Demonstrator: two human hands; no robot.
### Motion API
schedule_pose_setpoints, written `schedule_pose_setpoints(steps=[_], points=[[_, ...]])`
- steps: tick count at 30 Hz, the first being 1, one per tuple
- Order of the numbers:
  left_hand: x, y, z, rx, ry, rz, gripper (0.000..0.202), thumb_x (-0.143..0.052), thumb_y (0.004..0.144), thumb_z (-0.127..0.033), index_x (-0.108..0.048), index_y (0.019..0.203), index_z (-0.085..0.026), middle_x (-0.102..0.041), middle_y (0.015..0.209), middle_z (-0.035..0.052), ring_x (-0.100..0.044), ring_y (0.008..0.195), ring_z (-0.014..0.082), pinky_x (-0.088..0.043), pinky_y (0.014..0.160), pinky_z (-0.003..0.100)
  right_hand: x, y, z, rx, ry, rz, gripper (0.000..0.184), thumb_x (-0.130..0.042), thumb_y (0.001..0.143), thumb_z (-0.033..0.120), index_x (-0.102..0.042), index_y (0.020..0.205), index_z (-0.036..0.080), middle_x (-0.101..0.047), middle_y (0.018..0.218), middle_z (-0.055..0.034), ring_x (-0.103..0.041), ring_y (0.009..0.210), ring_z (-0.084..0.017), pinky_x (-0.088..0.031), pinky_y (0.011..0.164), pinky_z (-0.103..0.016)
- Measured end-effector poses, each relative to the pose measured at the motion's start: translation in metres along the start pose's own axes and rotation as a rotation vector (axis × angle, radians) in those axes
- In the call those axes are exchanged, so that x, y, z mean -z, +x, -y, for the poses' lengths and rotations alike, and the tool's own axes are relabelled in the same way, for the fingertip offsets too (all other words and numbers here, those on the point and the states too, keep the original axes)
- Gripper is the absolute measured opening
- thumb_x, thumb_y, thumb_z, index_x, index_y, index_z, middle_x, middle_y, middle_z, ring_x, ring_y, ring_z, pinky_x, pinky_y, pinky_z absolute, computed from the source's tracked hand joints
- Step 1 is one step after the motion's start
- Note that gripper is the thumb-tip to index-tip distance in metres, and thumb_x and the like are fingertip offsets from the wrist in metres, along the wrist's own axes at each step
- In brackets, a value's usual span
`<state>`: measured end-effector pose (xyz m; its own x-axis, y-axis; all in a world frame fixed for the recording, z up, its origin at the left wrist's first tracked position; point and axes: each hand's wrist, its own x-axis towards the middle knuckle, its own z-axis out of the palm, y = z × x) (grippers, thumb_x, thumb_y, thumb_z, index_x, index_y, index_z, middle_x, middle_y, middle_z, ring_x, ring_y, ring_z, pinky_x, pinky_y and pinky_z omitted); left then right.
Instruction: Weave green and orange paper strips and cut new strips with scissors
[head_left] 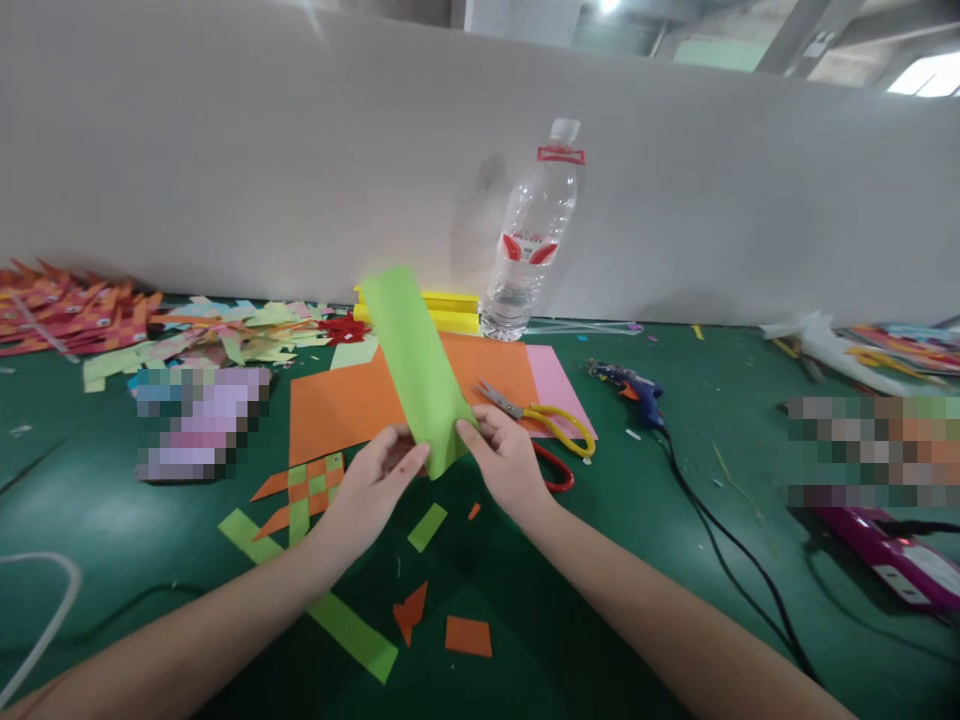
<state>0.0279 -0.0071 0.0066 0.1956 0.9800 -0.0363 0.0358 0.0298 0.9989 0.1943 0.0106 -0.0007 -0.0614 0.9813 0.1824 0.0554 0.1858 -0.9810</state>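
Both hands hold a folded light-green paper strip (416, 360) by its near end, lifted above the green table (675, 560). My left hand (375, 485) pinches the strip's lower left corner with thumb and fingers. My right hand (506, 460) pinches the lower right edge. Under the strip lies an orange paper sheet (337, 405) on top of a pink sheet (555, 380). Yellow-handled scissors (544, 415) rest on the sheets just right of my right hand, with a red-handled pair (559, 475) partly hidden behind that hand.
A clear water bottle (529, 250) stands by the white back wall beside yellow strips (450, 310). A woven orange-green piece (304, 490), green strips (352, 630) and orange scraps (469, 635) lie near. A blue glue gun (630, 385) with black cord sits right. Paper cuttings (225, 335) pile left.
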Motion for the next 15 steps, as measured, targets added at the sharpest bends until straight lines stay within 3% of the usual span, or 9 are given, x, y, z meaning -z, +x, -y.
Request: schedule_pose_setpoints(steps=[3, 5, 10, 15], points=[[-0.001, 0.001, 0.007, -0.070, 0.045, 0.012, 0.029, -0.060, 0.080, -0.034, -0.061, 0.106, -0.021, -0.068, 0.101, 0.0093, -0.063, 0.097, 0.0270, -0.051, 0.085, 0.041, 0.000, -0.003, -0.010, 0.001, -0.004, -0.004, 0.019, -0.054, 0.084, 0.037, -0.056, 0.090, 0.019, -0.067, 0.083, -0.0049, -0.064, 0.076, -0.018, -0.052, 0.072, -0.032], [0.000, 0.002, 0.014, -0.084, 0.040, 0.022, 0.030, -0.062, 0.078, -0.030, -0.062, 0.107, -0.021, -0.067, 0.105, 0.0102, -0.063, 0.098, 0.0284, -0.051, 0.086, 0.042, 0.000, -0.005, -0.016, -0.024, 0.002, 0.061, 0.019, -0.054, 0.085, 0.037, -0.056, 0.090, 0.019, -0.067, 0.083, -0.0042, -0.065, 0.074, -0.018, -0.053, 0.072, -0.032], [0.002, 0.009, 0.021, -0.055, 0.003, 0.043, 0.033, -0.060, 0.080, -0.029, -0.060, 0.112, -0.021, -0.066, 0.109, 0.0104, -0.062, 0.101, 0.0278, -0.051, 0.087, 0.042, 0.003, -0.004, -0.019, -0.107, 0.069, 0.121, 0.021, -0.051, 0.086, 0.039, -0.055, 0.092, 0.019, -0.063, 0.079, -0.0026, -0.062, 0.060, -0.014, -0.053, 0.058, -0.028], [0.005, 0.016, 0.024, 0.042, -0.014, 0.010, 0.028, -0.056, 0.084, -0.035, -0.060, 0.110, -0.024, -0.065, 0.108, 0.0077, -0.063, 0.093, 0.0233, -0.053, 0.078, 0.033, 0.005, 0.001, -0.013, -0.175, 0.071, 0.120, 0.025, -0.051, 0.085, 0.041, -0.054, 0.074, 0.019, -0.057, 0.074, 0.0001, -0.055, 0.052, -0.009, -0.050, 0.051, -0.024]])
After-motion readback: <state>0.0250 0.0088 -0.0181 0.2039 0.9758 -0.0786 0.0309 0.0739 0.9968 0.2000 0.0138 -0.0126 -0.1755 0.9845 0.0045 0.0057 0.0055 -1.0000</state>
